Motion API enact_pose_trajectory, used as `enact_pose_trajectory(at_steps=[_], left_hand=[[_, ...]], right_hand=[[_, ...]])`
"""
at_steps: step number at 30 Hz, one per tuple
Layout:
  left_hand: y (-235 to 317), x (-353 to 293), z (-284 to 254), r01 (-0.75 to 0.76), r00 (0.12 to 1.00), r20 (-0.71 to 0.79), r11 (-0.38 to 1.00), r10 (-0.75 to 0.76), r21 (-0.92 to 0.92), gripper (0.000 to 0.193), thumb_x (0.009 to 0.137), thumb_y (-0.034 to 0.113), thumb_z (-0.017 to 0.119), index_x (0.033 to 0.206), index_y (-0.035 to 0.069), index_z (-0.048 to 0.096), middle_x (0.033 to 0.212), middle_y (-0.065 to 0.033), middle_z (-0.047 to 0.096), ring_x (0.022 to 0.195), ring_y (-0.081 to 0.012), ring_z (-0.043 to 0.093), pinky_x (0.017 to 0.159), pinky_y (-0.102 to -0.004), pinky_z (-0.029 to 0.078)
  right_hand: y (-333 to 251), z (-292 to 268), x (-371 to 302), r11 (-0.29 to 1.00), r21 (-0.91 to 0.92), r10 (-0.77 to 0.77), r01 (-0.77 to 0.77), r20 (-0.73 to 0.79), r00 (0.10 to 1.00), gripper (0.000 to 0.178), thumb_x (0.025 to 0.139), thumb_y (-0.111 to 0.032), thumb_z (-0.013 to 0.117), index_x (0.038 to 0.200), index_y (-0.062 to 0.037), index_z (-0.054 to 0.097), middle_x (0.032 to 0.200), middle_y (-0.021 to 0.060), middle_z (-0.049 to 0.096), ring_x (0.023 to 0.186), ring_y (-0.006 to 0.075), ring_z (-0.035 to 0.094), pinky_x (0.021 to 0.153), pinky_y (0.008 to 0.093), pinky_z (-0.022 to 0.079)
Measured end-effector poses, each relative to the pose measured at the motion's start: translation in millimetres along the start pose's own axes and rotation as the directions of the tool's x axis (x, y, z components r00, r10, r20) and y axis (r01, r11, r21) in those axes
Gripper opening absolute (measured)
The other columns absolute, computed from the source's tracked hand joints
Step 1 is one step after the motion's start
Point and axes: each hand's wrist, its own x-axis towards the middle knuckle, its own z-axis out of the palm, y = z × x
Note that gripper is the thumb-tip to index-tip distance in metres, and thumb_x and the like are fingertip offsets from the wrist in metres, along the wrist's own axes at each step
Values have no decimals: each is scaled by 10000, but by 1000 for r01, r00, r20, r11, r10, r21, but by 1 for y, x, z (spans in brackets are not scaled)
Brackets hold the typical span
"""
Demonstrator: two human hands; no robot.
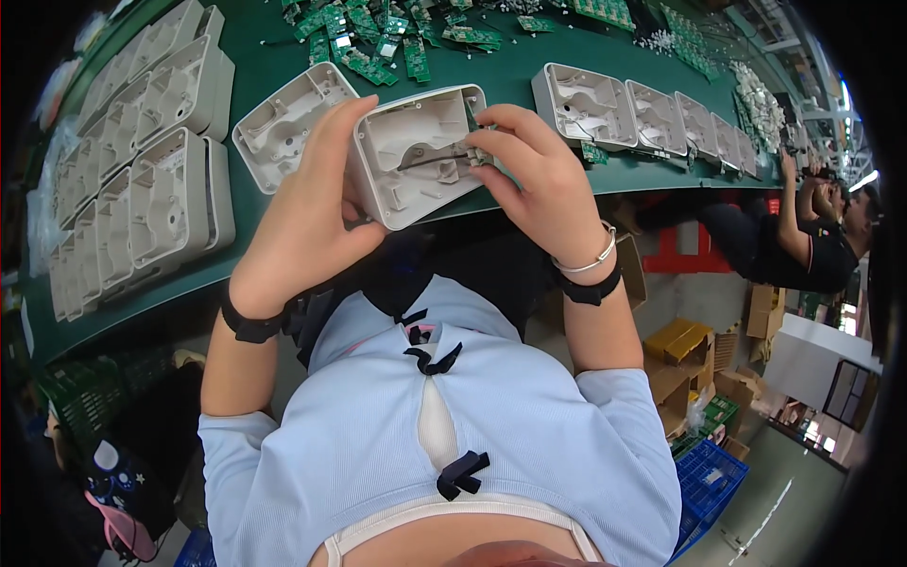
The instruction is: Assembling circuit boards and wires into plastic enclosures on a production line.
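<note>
My left hand [316, 203] grips a white plastic housing [416, 203] by its left side, thumb along the lower edge and fingers up the side. The housing is tilted with its hollow, ribbed inside facing me. Dark wires [430, 163] run across its inside to the right end. There my right hand [543, 180] pinches a small part at the wires' end, too covered by the fingers to name. A strip of green circuit board shows behind these fingertips. Just left of the held housing, another open white housing [283, 128] lies on the green table [255, 57].
Stacked white housings [142, 189] fill the table's left side. A row of housings [586, 104] with wires and small boards stands at the right. Loose green circuit boards [378, 42] are heaped at the far side. Cardboard boxes [680, 359] and a blue crate [704, 482] stand at lower right; a co-worker [822, 236] is beyond.
</note>
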Motion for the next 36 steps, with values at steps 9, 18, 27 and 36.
enact_pose_trajectory(at_steps=[9, 18, 27, 36], left_hand=[[0, -5, 4, -45, 999, -21, 999, 45, 17, 1025, 748, -38, 798, 1637, 117, 313, 1610, -193, 417, 907, -309, 730, 754, -358, 613], [3, -9, 4, 57, 998, -18, 998, -58, -26, 1044, 746, -47, 831, 1636, 101, 306, 1603, -193, 424, 769, -250, 730, 726, -343, 611], [6, -10, 6, 115, 993, -26, 992, -117, -54, 1048, 747, -45, 844, 1634, 108, 307, 1576, -196, 455, 761, -233, 727, 712, -329, 609], [7, -14, 10, 160, 984, -57, 982, -166, -104, 1067, 747, -18, 875, 1637, 103, 298, 1480, -193, 521, 744, -199, 722, 689, -322, 595]], right_hand=[[-27, -11, 0, 983, -83, -169, 166, -24, 985, 339, 734, -109, 920, 1018, -58, 743, 1013, 80, 736, 933, 296, 700, 852, 409, 535], [-36, 22, -26, 990, 131, -43, 51, -59, 997, 320, 713, -100, 938, 976, -60, 760, 951, 66, 721, 857, 280, 678, 799, 404, 522], [-31, 30, -28, 983, 134, -114, 122, -66, 991, 327, 723, -107, 933, 1001, -56, 769, 990, 67, 731, 912, 284, 687, 821, 401, 534], [-26, 40, -35, 969, 243, -12, 36, -99, 995, 205, 828, -87, 850, 1016, -57, 774, 1062, 93, 745, 1048, 309, 679, 914, 398, 520]])
